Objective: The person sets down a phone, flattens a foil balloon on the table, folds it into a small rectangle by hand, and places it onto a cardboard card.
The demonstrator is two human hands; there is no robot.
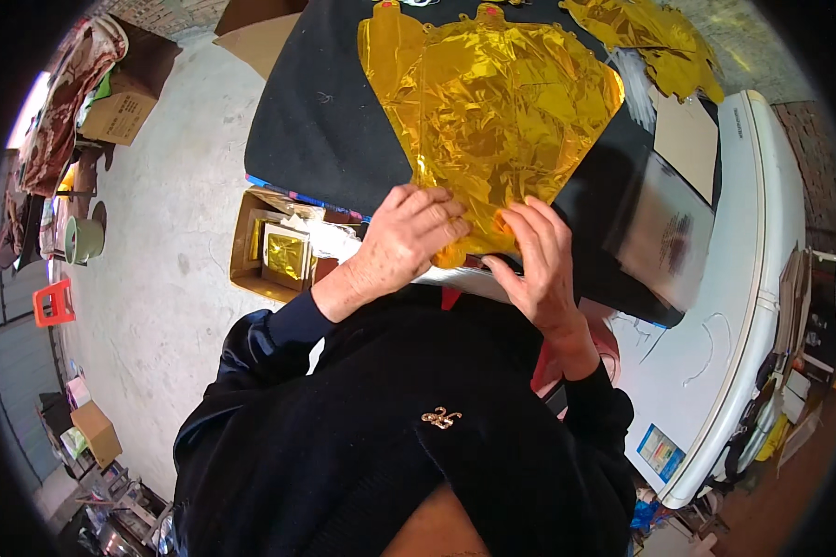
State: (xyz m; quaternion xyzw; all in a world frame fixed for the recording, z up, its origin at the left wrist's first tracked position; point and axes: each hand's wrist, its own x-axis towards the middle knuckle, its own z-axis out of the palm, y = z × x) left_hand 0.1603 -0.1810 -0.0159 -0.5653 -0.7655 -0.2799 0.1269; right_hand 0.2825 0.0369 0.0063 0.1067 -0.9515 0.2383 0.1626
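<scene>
A flat, crinkled gold foil balloon (506, 102) lies spread over the black cloth, its wide part away from me and its narrow part toward me. Two tabs with red marks stick up at its far edge. My left hand (401, 239) has its fingers curled over the near left corner of the foil, which looks bunched or folded there. At the near right corner, my right hand (541, 265) pinches the foil between thumb and fingers. The fold between both hands is partly hidden by my fingers.
More gold foil (655, 42) lies at the far right. A clear plastic bag (664, 227) sits on the black cloth (306, 121) at right, beside a white appliance (762, 213). An open cardboard box (243, 246) with gold foil packets stands below the table's left edge.
</scene>
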